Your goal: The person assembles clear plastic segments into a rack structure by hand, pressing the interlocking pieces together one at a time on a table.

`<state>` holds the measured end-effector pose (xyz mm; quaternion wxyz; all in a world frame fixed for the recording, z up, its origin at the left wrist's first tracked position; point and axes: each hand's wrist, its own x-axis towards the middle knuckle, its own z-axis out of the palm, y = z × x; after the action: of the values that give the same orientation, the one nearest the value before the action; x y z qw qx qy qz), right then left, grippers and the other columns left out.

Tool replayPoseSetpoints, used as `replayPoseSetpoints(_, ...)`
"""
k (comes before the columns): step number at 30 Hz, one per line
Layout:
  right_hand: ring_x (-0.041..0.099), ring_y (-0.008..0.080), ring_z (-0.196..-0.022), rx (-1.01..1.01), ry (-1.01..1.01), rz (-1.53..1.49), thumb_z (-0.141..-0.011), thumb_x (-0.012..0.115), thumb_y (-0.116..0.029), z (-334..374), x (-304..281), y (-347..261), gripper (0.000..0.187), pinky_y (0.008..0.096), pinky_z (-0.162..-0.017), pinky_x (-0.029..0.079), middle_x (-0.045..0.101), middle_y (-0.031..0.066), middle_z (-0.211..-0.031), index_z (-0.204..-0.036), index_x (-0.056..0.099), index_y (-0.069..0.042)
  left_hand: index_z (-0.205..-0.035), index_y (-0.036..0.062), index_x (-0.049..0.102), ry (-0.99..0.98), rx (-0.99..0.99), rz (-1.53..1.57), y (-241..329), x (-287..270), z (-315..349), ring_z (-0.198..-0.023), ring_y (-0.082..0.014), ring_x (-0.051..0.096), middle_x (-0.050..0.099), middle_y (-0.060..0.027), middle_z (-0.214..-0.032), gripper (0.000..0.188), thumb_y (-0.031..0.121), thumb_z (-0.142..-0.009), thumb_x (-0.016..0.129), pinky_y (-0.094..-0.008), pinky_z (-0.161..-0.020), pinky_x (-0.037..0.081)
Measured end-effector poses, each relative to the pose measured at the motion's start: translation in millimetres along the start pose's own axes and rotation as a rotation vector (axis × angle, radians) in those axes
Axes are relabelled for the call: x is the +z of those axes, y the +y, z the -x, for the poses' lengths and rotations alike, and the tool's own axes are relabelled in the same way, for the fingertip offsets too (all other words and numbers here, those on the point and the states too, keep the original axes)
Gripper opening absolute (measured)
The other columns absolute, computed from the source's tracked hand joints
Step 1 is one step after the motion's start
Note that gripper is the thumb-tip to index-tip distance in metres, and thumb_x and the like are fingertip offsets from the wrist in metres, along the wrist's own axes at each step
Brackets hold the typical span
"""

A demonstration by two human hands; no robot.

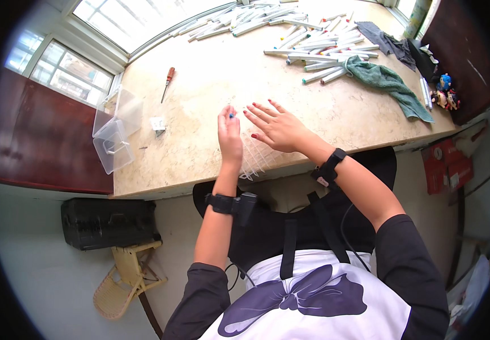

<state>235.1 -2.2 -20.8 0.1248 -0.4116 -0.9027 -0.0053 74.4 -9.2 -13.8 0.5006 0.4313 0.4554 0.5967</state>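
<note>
My left hand (230, 136) is turned on edge over the stone-topped table, its fingers bent together. A small blue piece (232, 115) shows at its fingertips; what kind of thing it is, I cannot make out. Beside it on the right, my right hand (281, 129) is stretched out palm down with its fingers spread, holding nothing. Between and below both hands lies a clear plastic grid rack (254, 157) close to the table's front edge, partly covered by them. Each wrist wears a black strap.
Many markers (318, 51) lie heaped at the back, beside a green cloth (389, 85) and a grey cloth (386, 42). Small figurines (446, 93) stand far right. Leftward are a screwdriver (168, 84), a small white piece (157, 126) and a clear plastic box (112, 146).
</note>
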Motion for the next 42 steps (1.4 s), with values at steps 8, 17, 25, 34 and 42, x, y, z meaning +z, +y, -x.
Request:
replayPoseSetpoints(8,0.025,0.0247,-0.141,0.020,0.109,-0.170,-0.101,0.025,-0.044,1.1,-1.1,4.7,0.061,0.0424,-0.117,0.014,0.031,0.0136,-0.151,-0.146,0.027,-0.003,-0.141,-0.0083,0.030,-0.085,0.607,-1.307,11.0,-3.8,24.5,-0.142,-0.0352,0.022,0.030,-0.0244,-0.149,0.059,0.031,-0.098,0.041,-0.0477,-0.115,0.015)
replayPoseSetpoints(17,0.036,0.0271,-0.135,0.128,0.215,-0.537,-0.101,0.031,-0.033,4.2,-1.0,13.5,0.052,0.0392,-0.115,0.022,0.042,0.0152,-0.143,-0.141,0.036,0.000,-0.145,-0.0048,0.025,-0.175,0.252,-1.263,9.2,-1.1,21.5,-0.142,-0.0337,0.022,0.026,-0.0236,-0.150,0.063,0.036,-0.099,0.038,-0.0502,-0.114,0.014)
replayPoseSetpoints(25,0.038,0.0280,-0.134,0.056,0.239,-0.515,-0.099,0.037,-0.028,3.1,0.2,12.8,0.046,0.0407,-0.114,0.023,0.046,0.0156,-0.140,-0.136,0.044,-0.001,-0.143,0.0057,0.034,-0.066,0.342,-1.665,-15.7,3.2,29.7,-0.137,-0.0275,0.032,0.039,-0.0128,-0.146,0.055,0.036,-0.097,0.038,-0.0509,-0.113,0.018)
replayPoseSetpoints(34,0.033,0.0286,-0.137,-0.017,0.198,-0.125,-0.095,0.045,-0.030,5.2,3.3,5.4,0.048,0.0421,-0.114,0.024,0.043,0.0129,-0.143,-0.134,0.048,-0.002,-0.138,0.0083,0.044,-0.013,0.385,-1.574,-17.3,2.3,31.3,-0.133,-0.0272,0.038,0.048,-0.0127,-0.138,0.048,0.028,-0.094,0.043,-0.0507,-0.111,0.021)
replayPoseSetpoints(42,0.035,0.0294,-0.136,0.010,0.182,-0.074,-0.096,0.043,-0.031,3.3,6.9,1.7,0.047,0.0435,-0.113,0.025,0.043,0.0139,-0.142,-0.132,0.049,-0.001,-0.137,0.0112,0.046,-0.056,0.367,-1.541,-16.5,1.6,31.2,-0.132,-0.0283,0.039,0.048,-0.0137,-0.137,0.046,0.025,-0.093,0.045,-0.0518,-0.110,0.022)
